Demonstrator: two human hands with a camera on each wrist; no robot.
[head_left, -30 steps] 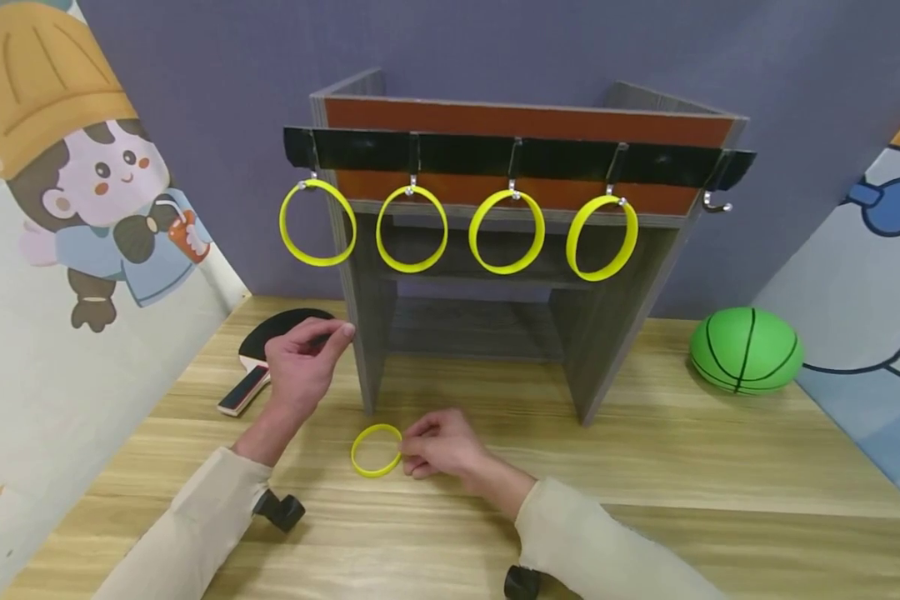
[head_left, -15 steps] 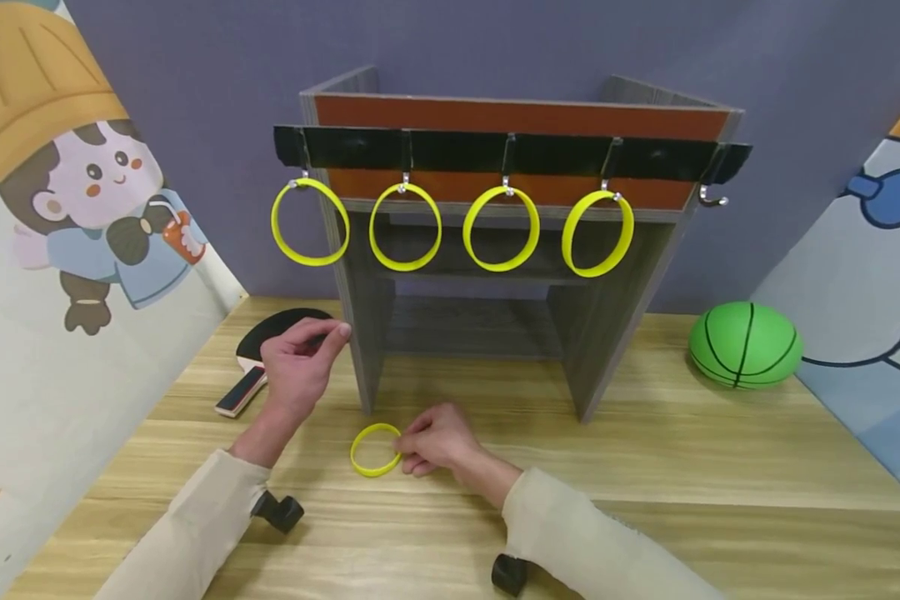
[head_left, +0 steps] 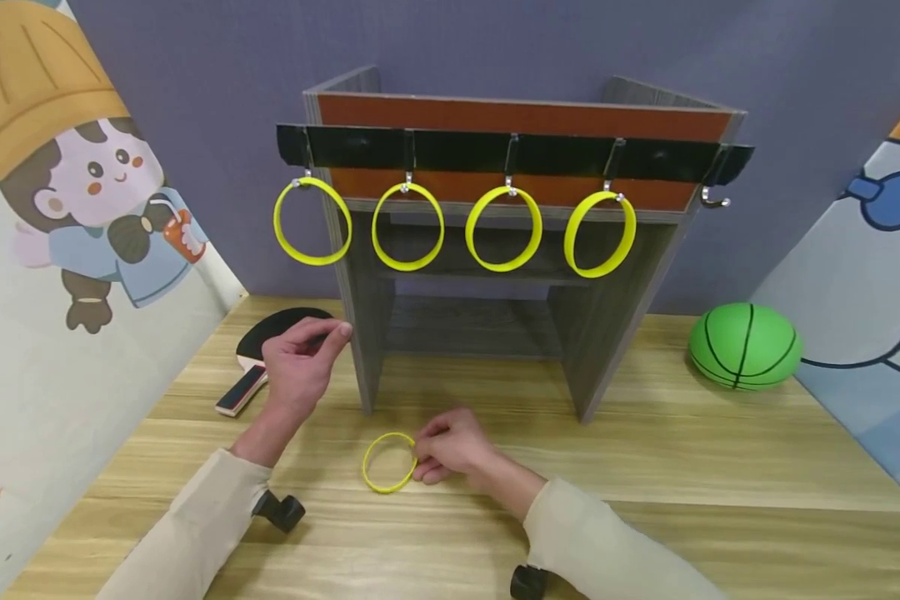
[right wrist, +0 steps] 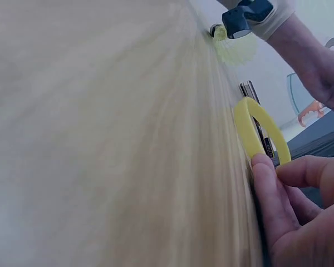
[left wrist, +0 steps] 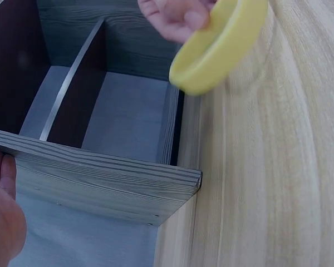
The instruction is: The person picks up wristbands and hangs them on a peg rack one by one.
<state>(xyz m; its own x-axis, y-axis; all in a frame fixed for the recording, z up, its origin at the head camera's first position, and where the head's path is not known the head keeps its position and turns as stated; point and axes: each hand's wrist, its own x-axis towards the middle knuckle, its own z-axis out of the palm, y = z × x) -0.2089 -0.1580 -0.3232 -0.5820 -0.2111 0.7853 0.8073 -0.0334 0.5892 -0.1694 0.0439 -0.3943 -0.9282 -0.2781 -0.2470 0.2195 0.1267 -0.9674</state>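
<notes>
My right hand (head_left: 453, 446) pinches a thin yellow ring (head_left: 388, 490) by its right side, in front of the shelf. In the right wrist view the ring (right wrist: 246, 125) tilts up from the fingertips, over the wooden tabletop. My left hand (head_left: 300, 367) is at the front edge of the left side panel (head_left: 360, 358) of a grey wooden shelf, thumb and fingers pinching that edge. Only part of this left hand (left wrist: 3, 217) shows in the left wrist view. Several yellow rings (head_left: 504, 267) hang from metal hooks on a black bar (head_left: 457, 152) across the shelf's front.
The rightmost hook (head_left: 714, 200) carries no ring. Behind my left hand lies a table tennis bat (head_left: 243, 387). A green ball (head_left: 746, 346) rests at the right on the wooden table (head_left: 682, 467). Cartoon-printed walls stand on both sides.
My right hand has moved slightly right and towards me with the pinched ring, which has turned a little. The left hand keeps its place at the panel.
</notes>
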